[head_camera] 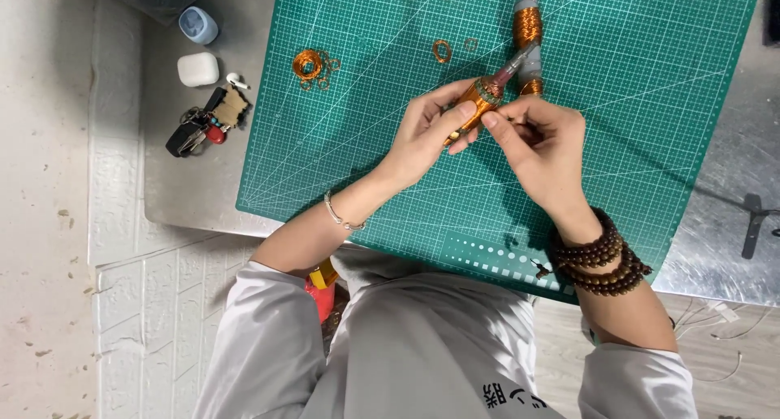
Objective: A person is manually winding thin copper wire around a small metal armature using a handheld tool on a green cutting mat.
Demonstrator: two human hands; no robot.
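Btwn hands, orange tool diagonal, tip up-right

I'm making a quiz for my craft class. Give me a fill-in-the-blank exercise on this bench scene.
1. The left hand grips an orange tool over a cutting mat coloured ____.
2. The right hand wears dark ____ bracelets at the wrist.
3. Beyond the hands stands a spool of ____-coloured wire.
4. The keys lie ____ the mat, on the person's left.

Missing words: green; bead; copper; off
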